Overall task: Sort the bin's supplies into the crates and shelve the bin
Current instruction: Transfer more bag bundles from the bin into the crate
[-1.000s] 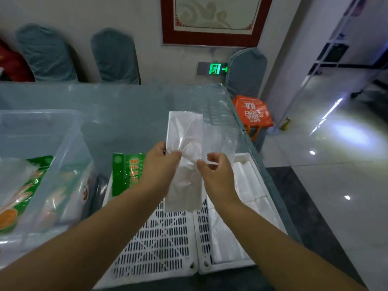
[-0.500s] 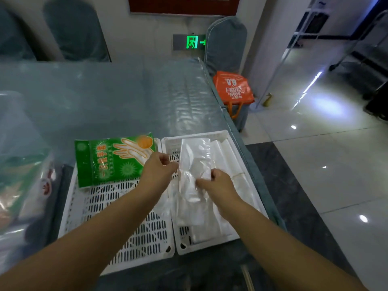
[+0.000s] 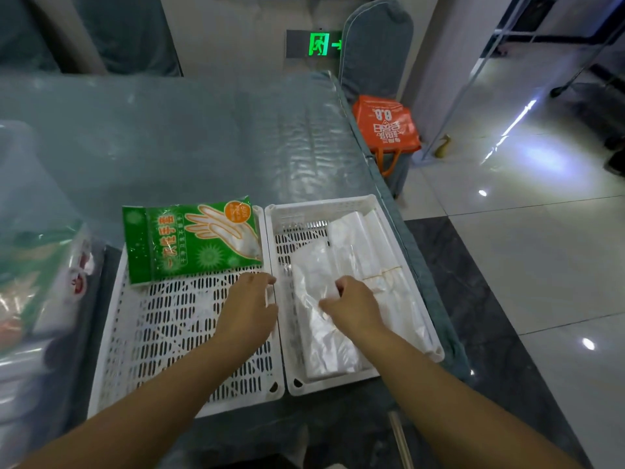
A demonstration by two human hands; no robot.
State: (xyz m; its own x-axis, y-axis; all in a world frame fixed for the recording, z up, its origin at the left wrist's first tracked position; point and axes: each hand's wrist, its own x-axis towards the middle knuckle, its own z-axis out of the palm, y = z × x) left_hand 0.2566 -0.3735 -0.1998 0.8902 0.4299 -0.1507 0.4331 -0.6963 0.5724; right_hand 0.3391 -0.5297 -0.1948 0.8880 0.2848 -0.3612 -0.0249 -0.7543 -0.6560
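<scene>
Over the right crate [image 3: 338,206], the right hand [image 3: 353,308] seems to pinch the clear plastic bag pack [image 3: 321,319], laying it down. Left hand [image 3: 248,308] rests loose. Next: let go, reach the bin [image 3: 20,231].

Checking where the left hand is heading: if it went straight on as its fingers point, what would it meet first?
Probably the green glove packet lying at the far end of the left crate; depth is unclear, so the left hand might pass above it.
</scene>
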